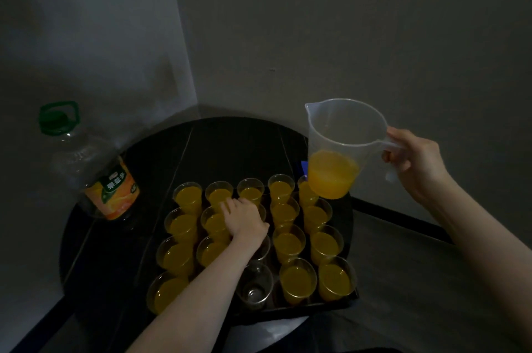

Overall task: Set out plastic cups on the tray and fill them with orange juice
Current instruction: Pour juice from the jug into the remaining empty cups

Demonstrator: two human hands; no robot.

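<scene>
— Forearms first; what's under them?
— Round dark table (224, 145) in a wall corner, a black tray (290, 313) on its near-right part.
— Then?
— Big bottle (95, 171) at the table's left edge, nearly drained.
— The jug (342, 148)?
— Held above the tray's far-right corner, right hand (414, 162) curled round its handle, juice low inside.
— Cups (290, 246)?
— Rows on the tray, most filled; one cup (254, 285) at the near edge holds none.
— Left hand (244, 221)?
— Fingers curled on a middle cup; that cup is mostly hidden.
</scene>
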